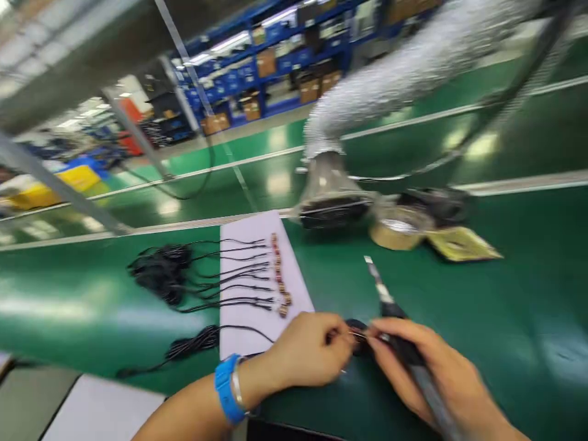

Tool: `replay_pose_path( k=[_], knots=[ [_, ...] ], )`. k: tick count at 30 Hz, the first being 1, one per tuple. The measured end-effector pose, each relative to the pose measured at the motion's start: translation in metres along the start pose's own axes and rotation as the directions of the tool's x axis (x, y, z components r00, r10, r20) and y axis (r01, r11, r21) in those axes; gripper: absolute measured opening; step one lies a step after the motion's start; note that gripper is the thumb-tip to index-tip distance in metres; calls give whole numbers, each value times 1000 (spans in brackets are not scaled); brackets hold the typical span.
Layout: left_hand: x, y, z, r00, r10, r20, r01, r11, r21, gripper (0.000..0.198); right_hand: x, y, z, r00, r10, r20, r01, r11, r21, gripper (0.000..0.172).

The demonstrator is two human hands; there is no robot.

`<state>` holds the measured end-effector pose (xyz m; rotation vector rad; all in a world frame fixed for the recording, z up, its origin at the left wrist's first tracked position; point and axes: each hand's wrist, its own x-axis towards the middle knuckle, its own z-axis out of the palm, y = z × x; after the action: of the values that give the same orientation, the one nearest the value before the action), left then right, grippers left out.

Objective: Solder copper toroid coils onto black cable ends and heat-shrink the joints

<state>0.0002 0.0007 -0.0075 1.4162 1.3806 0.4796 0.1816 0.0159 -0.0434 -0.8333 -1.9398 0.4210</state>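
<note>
My left hand is closed in a pinch, with a thin wire end showing at its fingertips. A black cable runs across the white sheet and passes behind this hand. My right hand wraps round a soldering iron with a dark handle, its silver tip pointing up and away. The right thumb and forefinger meet close to the left fingertips, beside a small dark round thing that is partly hidden. Several black cable ends lie side by side on the sheet, near a row of small copper-coloured parts.
A bundle of black cables lies left of the sheet on the green bench. Behind it hangs a silver duct with a hood. A tape roll and a yellow packet sit at the back right.
</note>
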Motion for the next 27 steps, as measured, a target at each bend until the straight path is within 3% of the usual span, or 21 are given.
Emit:
replay_pose_path(
  k=[5, 11, 27],
  knots=[
    [4, 4, -7, 995, -25, 92, 30, 998, -51, 23, 6, -2, -4, 993, 23, 112, -30, 998, 60, 24],
    [3, 5, -6, 993, -30, 110, 35, 998, -50, 24, 5, -5, -1, 987, 19, 159, -43, 988, 150, 27],
    [5, -2, -2, 994, -36, 106, 51, 988, -144, 24, 5, -7, 2, 996, -31, 80, 27, 998, 62, 26]
  ],
)
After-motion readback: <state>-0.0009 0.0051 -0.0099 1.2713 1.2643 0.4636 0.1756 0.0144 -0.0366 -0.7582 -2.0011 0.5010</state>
